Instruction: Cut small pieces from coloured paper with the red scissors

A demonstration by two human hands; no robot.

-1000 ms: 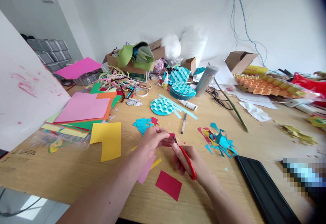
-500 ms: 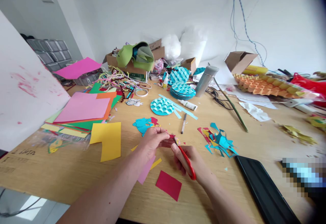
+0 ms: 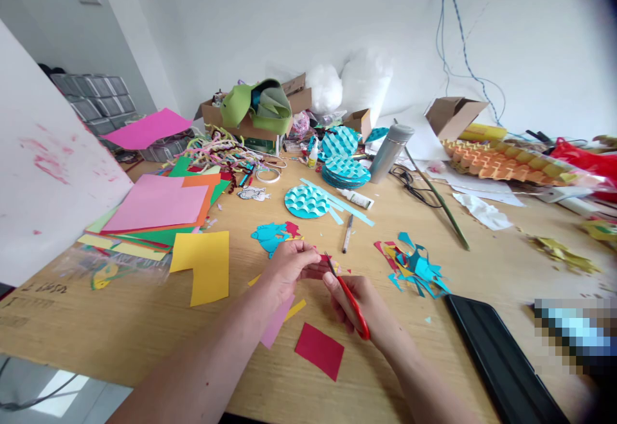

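My left hand (image 3: 294, 263) is closed on a small piece of red paper (image 3: 326, 259), most of it hidden by the fingers. A pair of red-handled scissors (image 3: 354, 302) is in my right hand (image 3: 354, 299), the fingers wrapped round the handles and the blades at the red paper's edge. Just beyond my left hand lies a blue paper fish (image 3: 270, 236), with a bit of red paper beside it. Under my left wrist a pink paper piece (image 3: 277, 324) and a yellow strip (image 3: 295, 309) show. A dark red paper rectangle (image 3: 319, 351) lies nearer to me.
Paper scraps (image 3: 418, 267) and a black tablet-like device (image 3: 501, 360) lie to the right. Yellow paper (image 3: 207, 260) and stacked coloured sheets (image 3: 157, 202) are at left. Beyond stand a woven blue disc (image 3: 307, 201), a pen (image 3: 347, 234) and a steel flask (image 3: 391, 152).
Almost nothing differs. Both hands stay in place, with only a very slight shift of the scissors at the red paper.
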